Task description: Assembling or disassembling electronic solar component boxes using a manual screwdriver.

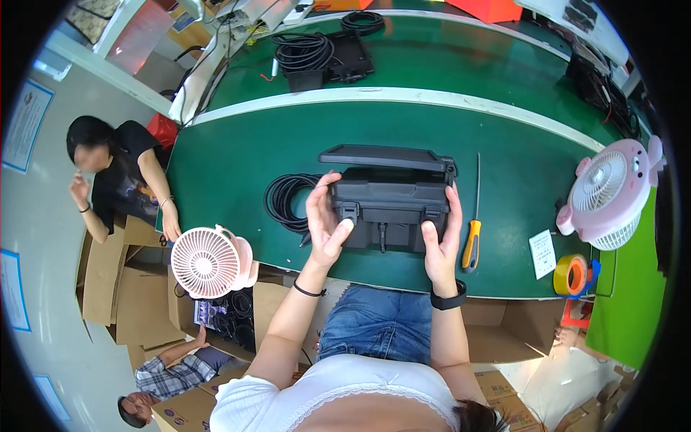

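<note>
A black plastic case (391, 193) stands on the green table in front of me, its lid (381, 155) raised at the far side. My left hand (325, 225) grips the case's left end, with the thumb by the left front latch (349, 212). At the other end my right hand (441, 241) holds the case, its thumb just below the right latch (433, 213). A short black cable fitting (383, 237) hangs from the front. Beside my left hand lies a coiled black cable (282, 203). The inside of the case is mostly hidden.
Right of the case lies a yellow-handled screwdriver (471, 246). Farther right are a white card (542, 254), tape rolls (572, 273) and a pink fan (604, 191). A second fan (206, 263) stands at the left edge, near a seated person (126, 169). Coiled cables (304, 52) lie beyond the white ledge (374, 95).
</note>
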### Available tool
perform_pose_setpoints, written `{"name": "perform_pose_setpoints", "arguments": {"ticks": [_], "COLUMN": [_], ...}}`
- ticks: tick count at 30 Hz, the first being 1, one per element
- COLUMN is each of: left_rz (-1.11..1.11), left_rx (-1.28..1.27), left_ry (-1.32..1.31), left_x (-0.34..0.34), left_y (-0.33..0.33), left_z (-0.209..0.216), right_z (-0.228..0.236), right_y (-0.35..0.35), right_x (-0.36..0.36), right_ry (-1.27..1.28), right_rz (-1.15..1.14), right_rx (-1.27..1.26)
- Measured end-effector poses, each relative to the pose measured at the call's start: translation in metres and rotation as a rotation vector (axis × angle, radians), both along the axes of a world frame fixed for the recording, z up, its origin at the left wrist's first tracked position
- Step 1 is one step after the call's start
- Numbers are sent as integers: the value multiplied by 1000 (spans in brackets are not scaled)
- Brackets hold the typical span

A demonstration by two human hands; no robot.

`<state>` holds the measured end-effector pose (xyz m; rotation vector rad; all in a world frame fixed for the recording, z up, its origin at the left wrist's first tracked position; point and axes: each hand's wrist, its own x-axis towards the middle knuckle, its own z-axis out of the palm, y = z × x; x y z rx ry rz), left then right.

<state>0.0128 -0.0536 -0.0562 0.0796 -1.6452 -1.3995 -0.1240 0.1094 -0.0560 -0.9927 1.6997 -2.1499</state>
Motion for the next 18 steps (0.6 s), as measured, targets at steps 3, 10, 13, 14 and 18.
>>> {"name": "perform_pose_setpoints", "arguments": {"ticks": [3, 10, 13, 14, 18], "left_rz": [-44, 251, 492, 556, 693], "left_rx": [-93, -564, -519, -516, -1039], "left_ry": [-23, -622, -500, -463, -1009], "left_x": [9, 14, -25, -50, -125], "left_y": [-9, -40, -97, -121, -217], "left_z": [-5, 106, 130, 129, 90], "right_z": [1, -15, -13, -12, -9], "right_y": [-5, -5, -7, -5, 1], "right_x": [6, 4, 4, 3, -1], "right_ry": [-16, -19, -15, -29, -1], "right_rz": [0, -76, -58, -66, -106], "right_rx": [-45, -96, -134, -127, -61]}}
